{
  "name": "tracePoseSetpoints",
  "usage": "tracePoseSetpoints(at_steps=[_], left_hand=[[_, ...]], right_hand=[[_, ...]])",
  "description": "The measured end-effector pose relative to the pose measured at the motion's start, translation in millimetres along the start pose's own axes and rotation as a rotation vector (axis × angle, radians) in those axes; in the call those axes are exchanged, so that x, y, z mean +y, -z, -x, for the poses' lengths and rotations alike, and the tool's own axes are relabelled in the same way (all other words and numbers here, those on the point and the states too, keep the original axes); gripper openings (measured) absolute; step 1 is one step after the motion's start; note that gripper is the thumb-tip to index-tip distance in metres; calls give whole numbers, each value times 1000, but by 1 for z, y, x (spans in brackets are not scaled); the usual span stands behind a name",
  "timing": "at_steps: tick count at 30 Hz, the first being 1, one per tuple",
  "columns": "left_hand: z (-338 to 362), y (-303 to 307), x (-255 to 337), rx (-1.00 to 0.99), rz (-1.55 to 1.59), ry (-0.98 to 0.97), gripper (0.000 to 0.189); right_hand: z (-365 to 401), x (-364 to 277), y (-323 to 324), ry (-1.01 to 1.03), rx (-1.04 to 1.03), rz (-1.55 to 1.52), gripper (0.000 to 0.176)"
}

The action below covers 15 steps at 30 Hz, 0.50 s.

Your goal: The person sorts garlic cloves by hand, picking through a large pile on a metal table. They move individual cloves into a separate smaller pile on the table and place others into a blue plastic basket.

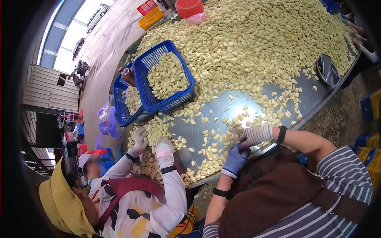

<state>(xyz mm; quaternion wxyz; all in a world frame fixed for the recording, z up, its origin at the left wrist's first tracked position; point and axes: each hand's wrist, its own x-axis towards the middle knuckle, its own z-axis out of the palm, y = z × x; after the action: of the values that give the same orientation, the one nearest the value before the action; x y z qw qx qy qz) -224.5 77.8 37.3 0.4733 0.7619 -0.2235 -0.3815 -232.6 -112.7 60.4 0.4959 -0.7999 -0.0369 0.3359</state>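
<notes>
My left hand (235,160), in a blue glove with dark fingertips, is at the near edge of the metal table, its fingers closed. Against it is my right hand (254,137), in a white and grey striped glove with dark fingers, bent downward and closed. Anything between the fingers is hidden. Pale oval pieces that look like peeled garlic cloves (213,158) lie scattered just left of my hands. A far larger heap of the cloves (254,43) covers the back of the table.
Two blue baskets (183,97) holding cloves stand at left. Beside me, a co-worker's gloved hands (164,150) touch another pile. A metal bowl (334,80) with something dark in it sits near the right edge. A red tub (189,8) stands at the back of the metal table (216,107).
</notes>
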Motion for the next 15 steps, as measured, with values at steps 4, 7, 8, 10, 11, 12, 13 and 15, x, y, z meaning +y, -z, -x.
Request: tracePoseSetpoints(at_steps=[4,7,8,10,11,12,13,15], left_hand=[[-2,-1,3,-2,140,9,30],[-6,0,-16,-67,-75,-43,31],[-6,-1,-19,-52,17,41,31],[-5,2,-18,-45,101,122,31],[-3,8,-18,43,-13,100,30],[0,16,-14,129,-124,80,30],[8,33,-3,237,-14,235,30],[20,75,-12,492,123,366,30]], right_hand=[[3,-4,-11,88,70,10,27],[5,-15,-14,112,175,273,21],[9,-18,-13,110,179,272,21],[15,-24,-13,78,225,251,24],[16,-14,-15,151,283,287,25],[29,-12,-8,146,287,284,25],[51,-17,4,93,286,302,26],[92,-3,21,100,185,332,27]])
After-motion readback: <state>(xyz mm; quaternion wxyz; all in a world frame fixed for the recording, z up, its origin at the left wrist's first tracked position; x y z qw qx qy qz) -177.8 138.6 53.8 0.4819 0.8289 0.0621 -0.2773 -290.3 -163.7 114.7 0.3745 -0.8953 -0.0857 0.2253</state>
